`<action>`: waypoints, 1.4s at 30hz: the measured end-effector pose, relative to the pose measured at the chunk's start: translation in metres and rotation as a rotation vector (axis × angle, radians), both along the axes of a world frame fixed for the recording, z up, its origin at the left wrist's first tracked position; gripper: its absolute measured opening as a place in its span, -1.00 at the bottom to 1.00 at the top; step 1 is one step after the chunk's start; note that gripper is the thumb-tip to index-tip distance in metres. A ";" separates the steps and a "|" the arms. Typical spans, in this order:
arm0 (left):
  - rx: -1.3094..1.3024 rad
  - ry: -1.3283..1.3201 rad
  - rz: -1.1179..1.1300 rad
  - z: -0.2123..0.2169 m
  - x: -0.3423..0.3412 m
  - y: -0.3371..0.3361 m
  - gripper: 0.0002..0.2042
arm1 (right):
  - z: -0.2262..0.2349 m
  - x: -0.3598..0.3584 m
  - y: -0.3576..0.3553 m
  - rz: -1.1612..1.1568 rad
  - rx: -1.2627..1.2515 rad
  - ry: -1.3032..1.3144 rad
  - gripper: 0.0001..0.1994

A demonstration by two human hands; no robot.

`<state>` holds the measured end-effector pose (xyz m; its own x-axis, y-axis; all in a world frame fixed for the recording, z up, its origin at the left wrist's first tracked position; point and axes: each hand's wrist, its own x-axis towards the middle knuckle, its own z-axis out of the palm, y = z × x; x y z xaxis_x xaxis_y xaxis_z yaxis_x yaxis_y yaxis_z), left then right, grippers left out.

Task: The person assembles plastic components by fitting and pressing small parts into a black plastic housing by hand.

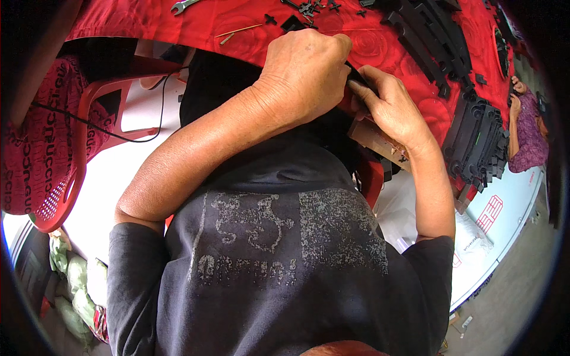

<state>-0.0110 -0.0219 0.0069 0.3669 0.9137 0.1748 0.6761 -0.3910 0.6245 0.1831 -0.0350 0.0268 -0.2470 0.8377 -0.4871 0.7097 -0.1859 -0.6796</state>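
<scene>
My left hand (306, 74) is closed around a small black flat piece (358, 76) near the edge of a table covered in a red rose-patterned cloth (178, 24). My right hand (389, 110) pinches the same black piece from the other side, the fingertips of both hands meeting on it. Most of the piece is hidden by my fingers. Under my right hand a brown board (377, 139) sticks out from the table edge.
Stacks of black cut pieces (436, 38) lie on the cloth, with another pile (478, 145) at the right edge. A wrench (183, 6), a thin stick (237, 29) and small black scraps (309, 9) are on the table. A red plastic chair (77, 148) stands left. Another person (525, 127) sits far right.
</scene>
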 end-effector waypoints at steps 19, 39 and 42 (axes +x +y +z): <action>-0.046 -0.040 -0.001 -0.004 0.003 0.001 -0.82 | -0.013 0.005 0.001 -0.076 -0.006 0.110 -0.76; -0.050 -0.045 0.026 -0.005 0.004 0.002 -0.87 | -0.009 -0.001 0.003 -0.008 0.105 -0.024 -0.76; -0.047 -0.061 0.029 -0.007 0.004 0.003 -0.86 | -0.004 -0.002 0.004 -0.035 -0.004 -0.001 -0.75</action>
